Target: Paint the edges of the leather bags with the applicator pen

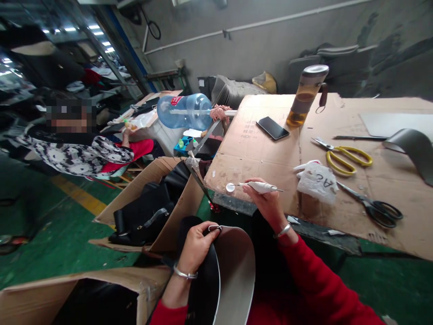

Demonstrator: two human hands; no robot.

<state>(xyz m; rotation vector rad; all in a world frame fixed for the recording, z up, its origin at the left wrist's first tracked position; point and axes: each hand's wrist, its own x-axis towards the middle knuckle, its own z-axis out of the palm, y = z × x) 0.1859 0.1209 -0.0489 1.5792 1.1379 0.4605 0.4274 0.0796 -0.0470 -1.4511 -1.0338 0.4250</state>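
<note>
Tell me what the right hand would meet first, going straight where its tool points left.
Likely the white disc, by the tip of the tool; whether they touch is unclear.

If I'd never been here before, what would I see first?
Probably the big blue water jug, which shows sideways just left of the cardboard-covered table. Next, the scissors with bright yellow handles, lying on the table's right part. At the table's near edge, the right hand holds a slim white tool, its thin tip by a small round white piece.
</note>
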